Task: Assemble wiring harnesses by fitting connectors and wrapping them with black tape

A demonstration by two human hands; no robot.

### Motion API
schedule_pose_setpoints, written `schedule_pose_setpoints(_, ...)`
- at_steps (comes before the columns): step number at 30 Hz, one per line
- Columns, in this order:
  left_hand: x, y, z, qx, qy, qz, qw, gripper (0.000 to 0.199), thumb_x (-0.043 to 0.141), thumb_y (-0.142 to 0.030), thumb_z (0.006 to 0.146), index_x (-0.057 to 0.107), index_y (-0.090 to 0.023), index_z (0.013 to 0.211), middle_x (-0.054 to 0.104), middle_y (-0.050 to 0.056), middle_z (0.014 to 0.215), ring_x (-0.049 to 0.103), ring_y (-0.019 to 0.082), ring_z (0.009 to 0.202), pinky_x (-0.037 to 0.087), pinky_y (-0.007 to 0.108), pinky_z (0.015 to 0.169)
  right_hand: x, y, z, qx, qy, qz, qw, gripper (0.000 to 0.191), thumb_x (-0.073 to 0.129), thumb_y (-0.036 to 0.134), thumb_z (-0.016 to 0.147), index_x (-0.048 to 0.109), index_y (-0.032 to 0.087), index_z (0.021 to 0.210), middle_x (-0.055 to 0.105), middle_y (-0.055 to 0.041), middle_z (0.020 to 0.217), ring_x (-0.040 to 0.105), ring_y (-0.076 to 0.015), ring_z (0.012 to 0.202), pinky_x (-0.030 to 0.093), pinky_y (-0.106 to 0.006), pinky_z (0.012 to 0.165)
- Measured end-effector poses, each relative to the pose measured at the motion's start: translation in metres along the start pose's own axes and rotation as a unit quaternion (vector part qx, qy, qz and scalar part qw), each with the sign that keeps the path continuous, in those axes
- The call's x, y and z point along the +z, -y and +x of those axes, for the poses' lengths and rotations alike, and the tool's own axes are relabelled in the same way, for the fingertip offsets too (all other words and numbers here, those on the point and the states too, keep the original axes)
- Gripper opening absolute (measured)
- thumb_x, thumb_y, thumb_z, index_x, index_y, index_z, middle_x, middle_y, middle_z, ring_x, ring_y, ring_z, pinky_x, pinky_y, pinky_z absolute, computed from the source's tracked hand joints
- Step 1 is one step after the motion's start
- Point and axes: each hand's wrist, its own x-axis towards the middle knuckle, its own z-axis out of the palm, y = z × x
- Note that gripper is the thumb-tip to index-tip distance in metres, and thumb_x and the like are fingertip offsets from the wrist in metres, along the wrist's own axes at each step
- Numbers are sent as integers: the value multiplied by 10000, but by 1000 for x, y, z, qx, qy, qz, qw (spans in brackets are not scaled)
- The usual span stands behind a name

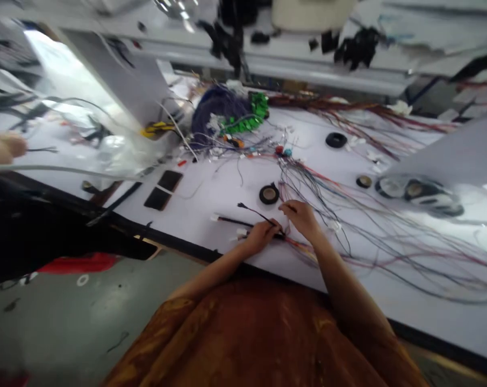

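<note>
My left hand (262, 236) is closed around a black sleeved wire harness (235, 221) on a white workbench (211, 199), near the bench's front edge. White connectors sit at the harness's left ends. My right hand (302, 217) pinches thin wire at the point where a thin black wire (259, 213) meets the bundle. Coloured loose wires (328, 209) fan out to the right of my hands. A roll of black electrical tape (269, 194) stands just above them.
Farther back lie a dark blue wire bundle (215, 110), green connectors (253, 115) and a black tape roll (336, 140). Another person's hand (4, 148) shows at the far left, behind a clear plastic sheet (114, 150). Two dark pads (163, 189) lie on the bench.
</note>
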Motion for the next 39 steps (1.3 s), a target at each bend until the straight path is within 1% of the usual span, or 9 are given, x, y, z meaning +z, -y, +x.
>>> schedule_pose_setpoints(3, 3, 6, 0, 14, -34, -10, 999, 271, 490, -314, 1003, 693, -151, 928, 741, 103, 970, 699, 215, 931, 559, 360, 900, -10, -16, -42, 37, 92, 52, 994, 231, 596, 294, 884, 736, 186, 736, 690, -27, 722, 637, -163, 721, 463, -284, 712)
schedule_pose_setpoints(7, 7, 2, 1, 34, -80, 46, 995, 286, 504, -337, 1014, 673, -150, 877, 730, 94, 931, 695, 177, 906, 557, 312, 868, 1, -28, -68, 32, 57, 73, 995, 176, 650, 286, 874, 758, 183, 781, 694, -35, 786, 643, -162, 760, 475, -278, 722)
schedule_pose_setpoints(15, -29, -36, -4, -61, -49, 229, 970, 400, 535, -391, 994, 602, -164, 672, 653, 68, 686, 627, 199, 700, 521, 371, 778, 31, -6, -72, 53, 36, -176, 982, 286, 517, 254, 1022, 713, 161, 836, 677, -83, 935, 623, -174, 801, 443, -292, 707)
schedule_pose_setpoints(18, -32, -45, -9, 13, -27, 341, 940, 302, 518, -384, 1001, 700, -151, 943, 720, 142, 1002, 659, 279, 1018, 499, 462, 982, 33, 0, -74, 56, 36, -185, 980, 300, 476, 247, 1042, 716, 164, 883, 673, -86, 952, 633, -186, 817, 468, -299, 723)
schedule_pose_setpoints(22, -17, -25, -16, 89, 86, 386, 914, 328, 575, -253, 959, 664, -193, 1269, 622, 157, 1353, 528, 321, 1324, 357, 565, 1184, 5, -9, -84, 15, 9, -145, 989, 231, 488, 189, 1017, 714, 174, 1055, 687, -72, 978, 656, -172, 892, 519, -283, 827)
schedule_pose_setpoints(26, -10, -1, -24, 66, 56, 402, 911, 358, 600, -270, 950, 677, -179, 1287, 558, 193, 1392, 503, 344, 1309, 446, 530, 1104, -46, -31, -104, 32, -111, -141, 983, 256, 451, 158, 958, 696, 153, 1032, 673, -111, 987, 636, -215, 956, 521, -369, 901)
schedule_pose_setpoints(29, -11, 3, -27, 80, 48, 403, 910, 318, 578, -291, 967, 704, -184, 1238, 603, 178, 1305, 530, 333, 1236, 464, 511, 1059, -70, -47, -115, 112, -168, -139, 970, 252, 538, 229, 900, 683, 164, 1096, 663, -94, 968, 600, -187, 770, 527, -367, 779)
schedule_pose_setpoints(34, -12, 3, -26, 94, 83, 392, 912, 267, 533, -320, 995, 732, -172, 1091, 672, 140, 1084, 578, 291, 1058, 479, 461, 976, -66, -56, -114, 139, -65, -71, 986, 439, 530, 181, 856, 646, 184, 1279, 692, -81, 985, 542, -146, 657, 513, -353, 755)
schedule_pose_setpoints(39, -12, 3, -23, 73, 101, 402, 907, 279, 507, -292, 1004, 735, -191, 1129, 659, 131, 1037, 573, 277, 985, 474, 426, 877, -61, -35, -102, 107, -136, -76, 982, 220, 526, 155, 887, 703, 195, 1010, 681, -68, 994, 591, -155, 736, 523, -349, 778)
